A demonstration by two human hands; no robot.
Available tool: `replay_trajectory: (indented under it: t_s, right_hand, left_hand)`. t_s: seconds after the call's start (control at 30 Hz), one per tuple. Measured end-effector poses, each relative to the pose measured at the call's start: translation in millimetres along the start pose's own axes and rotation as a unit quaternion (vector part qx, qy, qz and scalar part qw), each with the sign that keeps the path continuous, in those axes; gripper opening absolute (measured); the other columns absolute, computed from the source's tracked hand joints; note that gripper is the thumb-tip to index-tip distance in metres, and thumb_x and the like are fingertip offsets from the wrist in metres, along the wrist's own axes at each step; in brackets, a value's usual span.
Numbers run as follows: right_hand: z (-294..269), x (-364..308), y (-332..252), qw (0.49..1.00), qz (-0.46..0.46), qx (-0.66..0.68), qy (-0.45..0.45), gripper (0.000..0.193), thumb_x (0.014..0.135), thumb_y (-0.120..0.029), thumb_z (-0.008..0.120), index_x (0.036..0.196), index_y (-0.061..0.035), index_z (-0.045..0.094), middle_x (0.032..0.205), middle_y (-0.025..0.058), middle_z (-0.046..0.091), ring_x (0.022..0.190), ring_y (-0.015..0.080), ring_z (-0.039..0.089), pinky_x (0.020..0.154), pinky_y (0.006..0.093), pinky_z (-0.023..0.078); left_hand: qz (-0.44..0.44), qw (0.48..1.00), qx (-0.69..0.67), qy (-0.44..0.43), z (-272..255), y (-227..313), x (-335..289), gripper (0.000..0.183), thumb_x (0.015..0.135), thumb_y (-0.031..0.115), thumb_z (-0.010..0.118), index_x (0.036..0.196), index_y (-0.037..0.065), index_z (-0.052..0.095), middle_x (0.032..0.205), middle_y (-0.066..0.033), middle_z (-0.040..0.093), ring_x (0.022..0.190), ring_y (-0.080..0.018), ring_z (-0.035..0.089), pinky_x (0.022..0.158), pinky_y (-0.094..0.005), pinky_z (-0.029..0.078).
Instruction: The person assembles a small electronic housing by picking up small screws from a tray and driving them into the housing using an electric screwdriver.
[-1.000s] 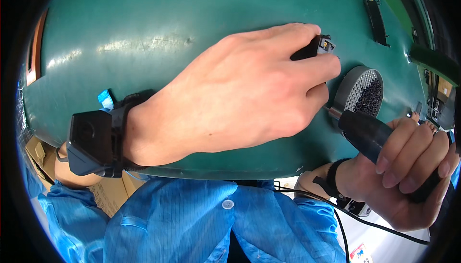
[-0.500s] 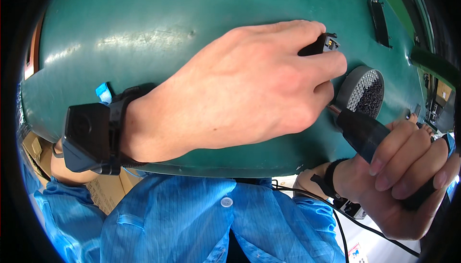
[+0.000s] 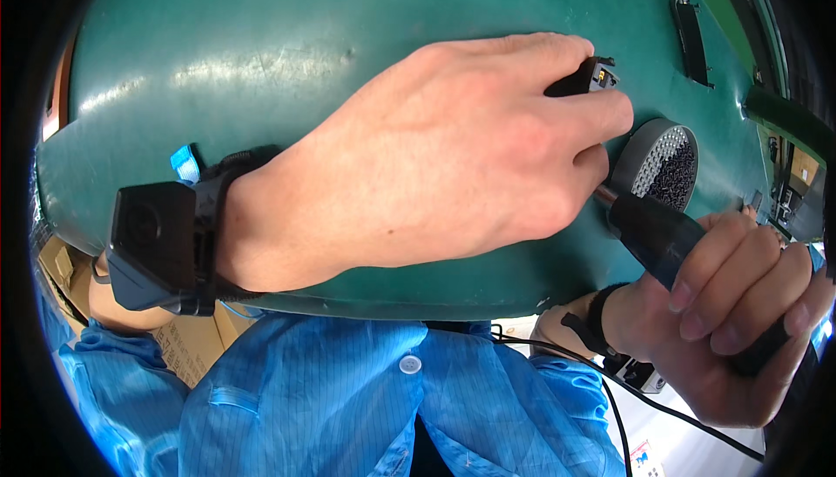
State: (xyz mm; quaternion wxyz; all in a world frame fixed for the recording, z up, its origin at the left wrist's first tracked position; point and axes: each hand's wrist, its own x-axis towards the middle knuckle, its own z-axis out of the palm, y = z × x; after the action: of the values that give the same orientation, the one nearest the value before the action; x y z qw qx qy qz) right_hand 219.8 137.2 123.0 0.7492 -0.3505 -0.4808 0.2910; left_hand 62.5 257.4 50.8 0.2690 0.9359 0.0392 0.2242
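At frame centre, the left hand point(image 3: 453, 155) lay curled on the green shell point(image 3: 261, 59), pinching a small black connector point(image 3: 582, 81); it looked light and fragile, best held by its sides. At lower right, the right hand point(image 3: 731, 320) was clenched around a black driver point(image 3: 662, 233), rigid and probably secure in a full fist.

Shell point(image 3: 287, 50): dark green, glossy. Round grille point(image 3: 664, 163): grey rim, dotted mesh. Tool handle point(image 3: 662, 237): black. Clip point(image 3: 582, 81): apparently black. Wrist strap point(image 3: 165, 246): black. Sleeves point(image 3: 366, 407): blue.
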Motion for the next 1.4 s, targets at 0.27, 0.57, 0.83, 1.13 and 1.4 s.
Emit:
replay_trajectory:
  t_s: [0.27,0.57,0.83,1.13,1.4]
  right_hand:
    - [0,-1,6,1.0,0.011,-0.014,0.002,0.019,0.103,-0.021,0.043,0.109,-0.003,0.045,0.072,0.01,0.052,0.053,0.0199,0.048,0.049,0.0352,0.044]
    - [-32,1,-30,0.996,-0.009,-0.048,0.074,0.017,0.102,-0.02,0.045,0.106,-0.0039,0.044,0.07,0.0086,0.051,0.052,0.0187,0.047,0.048,0.0345,0.043]
    - [-47,-8,-41,0.993,-0.018,-0.079,0.083,0.016,0.101,-0.02,0.046,0.104,-0.0047,0.044,0.068,0.0075,0.05,0.051,0.0176,0.046,0.048,0.0338,0.043]
    - [-47,-7,-33,0.994,0.002,-0.089,0.069,0.014,0.1,-0.019,0.048,0.101,-0.0056,0.044,0.067,0.0062,0.049,0.05,0.0164,0.045,0.047,0.0331,0.042]
    - [-39,0,-33,0.994,0.036,-0.102,0.029,0.014,0.099,-0.019,0.049,0.098,-0.0063,0.044,0.065,0.005,0.048,0.049,0.0153,0.044,0.047,0.0325,0.041]
  left_hand:
    - [0.0,1.0,-0.014,-0.011,1,-2,0,0.027,0.065,0.011,0.082,0.085,0.002,0.068,0.106,-0.0064,0.062,0.113,-0.0339,0.066,0.089,-0.0391,0.063]
    - [0.026,0.999,-0.01,0.016,-4,-1,-1,0.04,0.063,0.009,0.088,0.098,-0.002,0.071,0.116,-0.012,0.066,0.12,-0.0387,0.064,0.094,-0.043,0.06]
    - [0.036,0.999,0.011,-0.01,-14,2,3,0.045,0.061,0.004,0.087,0.102,-0.007,0.072,0.117,-0.0182,0.067,0.126,-0.0462,0.062,0.097,-0.0493,0.059]
    - [0.045,0.999,0.015,-0.01,-13,1,8,0.048,0.059,0.006,0.087,0.102,-0.009,0.072,0.116,-0.0202,0.068,0.124,-0.0497,0.062,0.098,-0.0518,0.058]
    - [0.042,0.999,0.003,0.0,-14,-2,11,0.046,0.059,0.003,0.085,0.102,-0.008,0.073,0.118,-0.0191,0.068,0.125,-0.0478,0.063,0.097,-0.0499,0.059]
